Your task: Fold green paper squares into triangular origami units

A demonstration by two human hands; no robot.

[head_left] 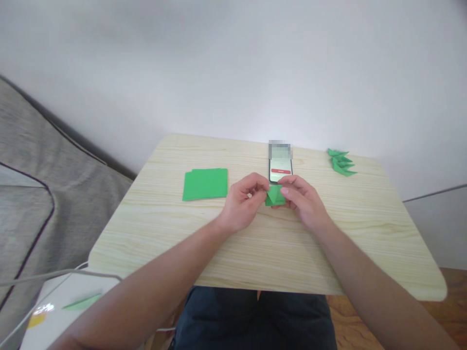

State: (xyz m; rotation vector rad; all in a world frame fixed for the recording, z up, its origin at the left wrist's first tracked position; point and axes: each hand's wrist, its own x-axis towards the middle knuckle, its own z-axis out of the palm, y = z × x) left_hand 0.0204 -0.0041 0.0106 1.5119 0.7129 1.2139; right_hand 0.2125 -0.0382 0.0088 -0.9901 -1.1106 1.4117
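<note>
A small folded piece of green paper [275,196] is held between both hands, a little above the middle of the light wooden table [270,257]. My left hand [243,200] pinches its left edge between thumb and forefinger. On the other side, my right hand [302,198] grips the right part, thumb on top and fingers behind or below. A crease and a triangular flap show on the paper's face; its back is hidden. Left of my hands lies a stack of flat green paper sheets [206,184].
Just beyond my hands a phone [280,167] lies with its screen lit. Several folded green paper pieces [341,163] sit at the table's back right. A white wall rises behind. At left are a grey cushioned surface [65,194] and a white cable [73,271].
</note>
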